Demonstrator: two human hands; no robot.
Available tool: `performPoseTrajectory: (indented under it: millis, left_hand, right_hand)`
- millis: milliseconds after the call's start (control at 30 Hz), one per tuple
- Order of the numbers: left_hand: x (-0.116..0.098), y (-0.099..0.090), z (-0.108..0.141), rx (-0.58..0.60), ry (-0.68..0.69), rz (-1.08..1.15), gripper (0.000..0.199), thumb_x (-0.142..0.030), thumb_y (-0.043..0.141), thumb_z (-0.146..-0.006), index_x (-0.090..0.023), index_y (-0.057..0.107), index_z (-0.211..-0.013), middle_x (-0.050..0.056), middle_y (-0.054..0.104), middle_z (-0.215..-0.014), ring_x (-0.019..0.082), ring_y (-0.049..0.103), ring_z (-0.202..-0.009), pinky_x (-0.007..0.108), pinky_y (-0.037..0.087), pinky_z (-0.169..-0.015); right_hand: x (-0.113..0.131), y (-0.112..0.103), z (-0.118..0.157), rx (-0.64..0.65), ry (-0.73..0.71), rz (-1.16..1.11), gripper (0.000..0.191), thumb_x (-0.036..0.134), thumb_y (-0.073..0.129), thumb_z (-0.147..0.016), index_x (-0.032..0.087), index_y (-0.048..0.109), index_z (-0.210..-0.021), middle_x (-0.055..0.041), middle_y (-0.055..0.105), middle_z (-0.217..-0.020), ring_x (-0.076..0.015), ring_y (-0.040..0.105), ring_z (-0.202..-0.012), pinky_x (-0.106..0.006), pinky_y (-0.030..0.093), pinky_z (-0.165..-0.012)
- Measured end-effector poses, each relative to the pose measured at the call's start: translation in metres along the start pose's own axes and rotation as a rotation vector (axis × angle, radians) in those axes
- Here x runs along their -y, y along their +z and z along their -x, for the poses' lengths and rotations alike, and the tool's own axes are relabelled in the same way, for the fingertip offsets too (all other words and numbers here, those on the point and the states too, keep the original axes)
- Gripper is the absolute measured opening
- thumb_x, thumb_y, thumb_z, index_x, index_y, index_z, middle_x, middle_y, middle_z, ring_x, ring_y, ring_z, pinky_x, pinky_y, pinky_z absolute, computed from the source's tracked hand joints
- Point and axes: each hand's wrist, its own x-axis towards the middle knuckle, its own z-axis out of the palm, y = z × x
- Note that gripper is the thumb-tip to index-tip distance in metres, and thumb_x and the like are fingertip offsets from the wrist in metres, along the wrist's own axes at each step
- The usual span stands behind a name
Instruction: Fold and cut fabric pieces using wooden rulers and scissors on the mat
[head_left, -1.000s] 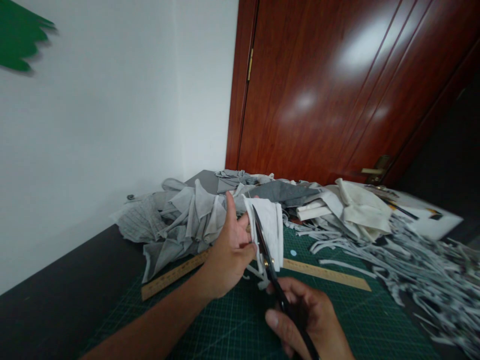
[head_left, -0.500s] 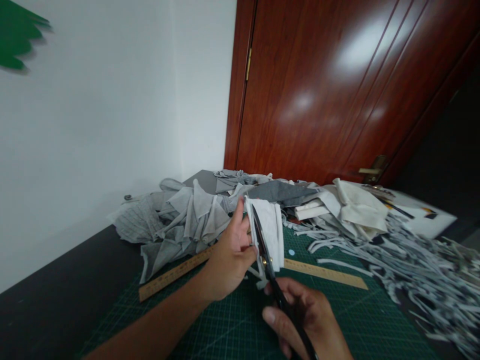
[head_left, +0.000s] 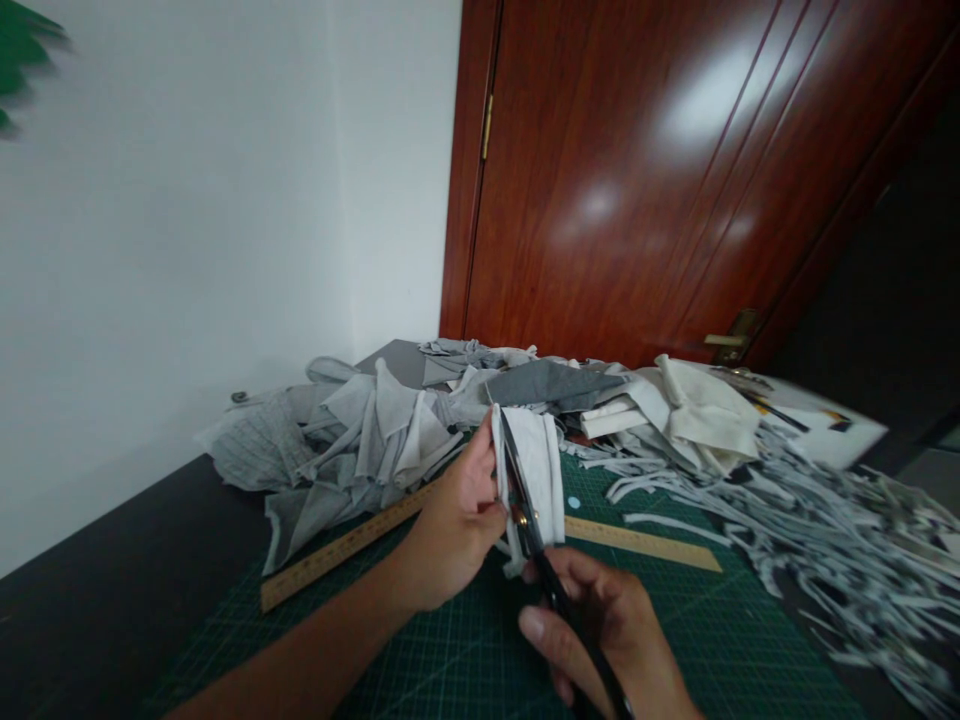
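Note:
My left hand (head_left: 457, 520) grips the left edge of a folded piece of white fabric (head_left: 541, 470), raised over the cutting mat. Black-handled scissors (head_left: 531, 520) are in my right hand (head_left: 600, 620), its fingers and thumb around the handles. Their blades point up and away from me, lying along the fabric close to its left edge, beside my left fingers. Whether the blades are fully together I cannot tell. A narrow strip of the fabric dangles below my left thumb.
Two wooden rulers, left (head_left: 345, 545) and right (head_left: 645, 543), lie on the green cutting mat (head_left: 450, 660). Grey fabric pieces (head_left: 360, 430) are heaped at left, cream cloth (head_left: 705, 420) at back right. Cut grey strips (head_left: 825, 530) pile up on the right. Behind stands a wooden door (head_left: 615, 180).
The whole view has shifted slightly, so the background sits further left. Both hands keep their grips, and the scissors stay along the fabric's left edge.

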Motion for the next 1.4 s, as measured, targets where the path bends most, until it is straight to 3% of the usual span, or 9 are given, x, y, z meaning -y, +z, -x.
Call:
performPoseTrajectory:
  millis: [167, 333, 433, 733, 933, 1067, 1167, 1300, 1400]
  left_hand:
    - [-0.002, 0.0, 0.0, 0.015, -0.007, -0.003, 0.09, 0.005, 0.062, -0.081, -0.03, 0.041, -0.162, 0.009, 0.065, -0.147, 0.03, 0.066, -0.128, 0.04, 0.057, -0.103]
    - [0.0, -0.001, 0.001, 0.043, -0.063, -0.006, 0.089, 0.005, 0.06, -0.08, -0.032, 0.043, -0.159, 0.009, 0.069, -0.138, 0.027, 0.073, -0.11, 0.026, 0.057, -0.065]
    - [0.0, 0.0, 0.002, 0.057, -0.087, -0.013, 0.09, 0.005, 0.06, -0.079, -0.032, 0.044, -0.159, 0.009, 0.071, -0.133, 0.028, 0.073, -0.108, 0.024, 0.054, -0.058]
    - [-0.002, 0.004, 0.001, 0.064, -0.088, -0.013, 0.09, 0.007, 0.058, -0.074, -0.026, 0.048, -0.157, 0.011, 0.068, -0.142, 0.027, 0.071, -0.116, 0.025, 0.059, -0.073]
    - [0.007, -0.002, 0.006, 0.023, -0.135, 0.002, 0.095, -0.001, 0.065, -0.08, -0.041, 0.038, -0.162, 0.005, 0.026, -0.177, 0.033, 0.053, -0.146, 0.033, 0.059, -0.1]
    - [0.016, -0.009, 0.011, 0.025, -0.169, -0.041, 0.106, -0.007, 0.066, -0.084, -0.047, 0.016, -0.168, 0.008, 0.01, -0.181, 0.04, 0.047, -0.151, 0.044, 0.061, -0.099]
    - [0.019, -0.012, 0.014, 0.064, -0.186, -0.28, 0.107, -0.01, 0.063, -0.088, -0.042, 0.004, -0.171, 0.012, 0.017, -0.179, 0.037, 0.05, -0.149, 0.049, 0.057, -0.106]
    - [0.013, -0.008, 0.019, 0.317, -0.199, -0.865, 0.088, -0.016, 0.067, -0.091, -0.033, 0.029, -0.169, 0.01, 0.043, -0.17, 0.033, 0.047, -0.152, 0.054, 0.038, -0.125]
    - [0.011, -0.002, 0.022, 0.501, -0.249, -1.039, 0.09, -0.018, 0.074, -0.086, -0.027, 0.036, -0.167, 0.009, 0.043, -0.17, 0.032, 0.041, -0.156, 0.051, 0.028, -0.131]
  right_hand:
    - [-0.001, 0.001, 0.0, -0.013, 0.006, 0.01, 0.054, 0.063, 0.089, -0.077, 0.018, 0.072, -0.101, 0.0079, 0.053, -0.058, -0.0057, 0.041, -0.041, -0.017, 0.033, -0.042]
    - [-0.003, 0.002, -0.001, -0.002, -0.034, -0.038, 0.058, 0.068, 0.085, -0.079, 0.017, 0.07, -0.102, 0.0079, 0.053, -0.06, -0.0049, 0.04, -0.041, -0.017, 0.034, -0.041]
    - [-0.005, 0.002, -0.002, -0.001, -0.056, -0.064, 0.059, 0.07, 0.081, -0.082, 0.016, 0.069, -0.103, 0.0074, 0.053, -0.061, -0.0045, 0.039, -0.04, -0.017, 0.034, -0.041]
    - [-0.009, 0.0, -0.005, 0.014, -0.019, -0.044, 0.056, 0.068, 0.081, -0.084, 0.016, 0.068, -0.098, 0.0067, 0.055, -0.059, -0.0035, 0.042, -0.039, -0.014, 0.032, -0.039]
    - [-0.018, 0.002, -0.011, -0.001, 0.008, -0.044, 0.06, 0.073, 0.083, -0.078, 0.017, 0.07, -0.096, 0.0058, 0.056, -0.056, -0.0054, 0.042, -0.035, -0.016, 0.032, -0.035]
    - [-0.01, -0.001, -0.015, -0.082, -0.004, -0.065, 0.067, 0.075, 0.085, -0.071, 0.015, 0.074, -0.098, 0.0046, 0.057, -0.055, -0.0065, 0.041, -0.033, -0.018, 0.032, -0.034]
    - [0.009, -0.014, -0.019, -0.186, -0.019, -0.035, 0.065, 0.07, 0.09, -0.067, 0.014, 0.074, -0.095, 0.0065, 0.053, -0.048, -0.0086, 0.042, -0.035, -0.02, 0.034, -0.036]
    - [0.032, -0.049, -0.024, -0.315, -0.027, 0.107, 0.062, 0.062, 0.094, -0.065, 0.015, 0.073, -0.099, 0.0067, 0.055, -0.048, -0.0107, 0.044, -0.039, -0.021, 0.031, -0.039]
    - [0.037, -0.082, -0.024, -0.275, -0.03, 0.365, 0.053, 0.055, 0.091, -0.073, 0.017, 0.074, -0.105, 0.0031, 0.064, -0.058, -0.0155, 0.052, -0.046, -0.024, 0.035, -0.043]
